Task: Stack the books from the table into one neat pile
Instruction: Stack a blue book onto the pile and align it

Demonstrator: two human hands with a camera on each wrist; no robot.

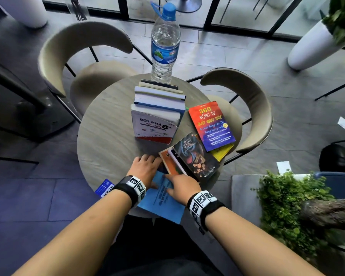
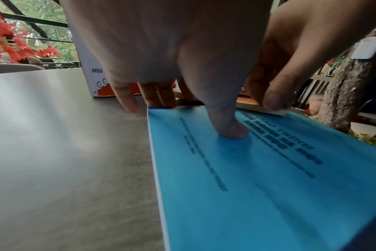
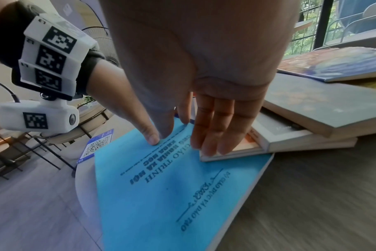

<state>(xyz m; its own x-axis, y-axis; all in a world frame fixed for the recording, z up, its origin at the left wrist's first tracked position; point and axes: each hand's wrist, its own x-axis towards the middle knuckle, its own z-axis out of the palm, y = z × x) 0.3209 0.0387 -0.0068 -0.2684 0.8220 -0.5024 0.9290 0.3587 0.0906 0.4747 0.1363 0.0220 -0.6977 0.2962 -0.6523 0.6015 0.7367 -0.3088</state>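
Observation:
A thin blue book (image 1: 163, 204) lies at the near edge of the round table (image 1: 104, 136), partly overhanging it. My left hand (image 1: 145, 170) holds its far left corner: the thumb (image 2: 225, 129) presses on the cover (image 2: 258, 186) and the fingers hook over the far edge. My right hand (image 1: 179, 188) lies flat, thumb (image 3: 152, 139) on the blue cover (image 3: 161, 195), straight fingertips (image 3: 213, 149) on an orange book (image 3: 236, 151) overlapping it. Several books (image 1: 157, 108) stand together mid-table, a white cover (image 1: 153, 126) facing me.
A water bottle (image 1: 164, 42) stands behind those books. Loose books fan out on the right: a dark one (image 1: 195, 154), a red-blue one (image 1: 211, 124), a yellow one (image 1: 222, 152). A blue QR card (image 1: 105, 188) sits at the near-left rim. Two chairs (image 1: 253, 108) flank the table; plants (image 1: 287, 206) stand right.

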